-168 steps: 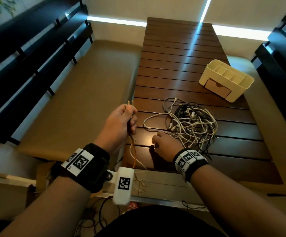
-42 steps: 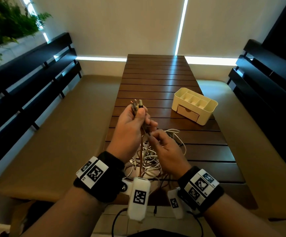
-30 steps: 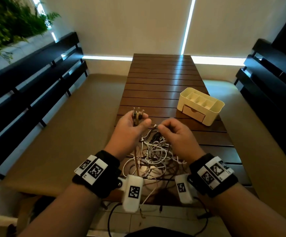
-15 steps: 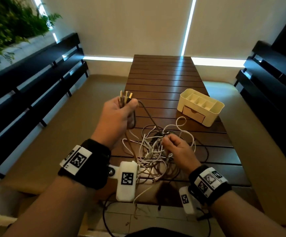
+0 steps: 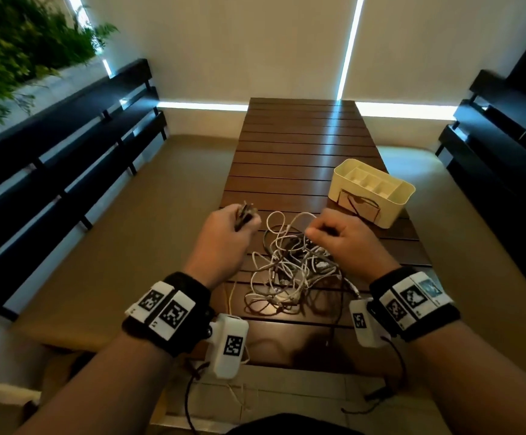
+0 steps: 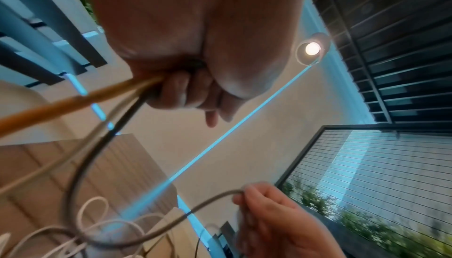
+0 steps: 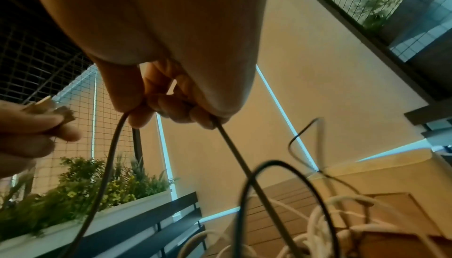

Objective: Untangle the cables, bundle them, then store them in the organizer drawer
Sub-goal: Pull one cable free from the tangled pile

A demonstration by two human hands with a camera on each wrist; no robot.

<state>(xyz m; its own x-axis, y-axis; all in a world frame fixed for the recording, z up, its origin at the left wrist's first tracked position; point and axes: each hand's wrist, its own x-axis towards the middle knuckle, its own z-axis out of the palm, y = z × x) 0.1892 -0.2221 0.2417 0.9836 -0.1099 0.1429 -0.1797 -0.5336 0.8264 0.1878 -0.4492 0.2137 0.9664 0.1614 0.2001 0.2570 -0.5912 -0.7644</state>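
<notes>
Left hand [image 5: 224,237] is up and clenched around a bunch of plugs [image 5: 245,215], their ends poking out past the thumb, with an orange cable [image 6: 61,105] and a dark cable [image 6: 80,157] trailing from the fist. Right hand [image 5: 343,238] is just across from it, fingers [image 7: 176,105] pinching a loop of that dark cable. The tangle [image 5: 290,271] of white and dark cables lies on the table [image 5: 299,152] below and between both hands. The organizer [image 5: 371,191] sits just beyond the right hand, its drawer [image 5: 359,207] shut.
</notes>
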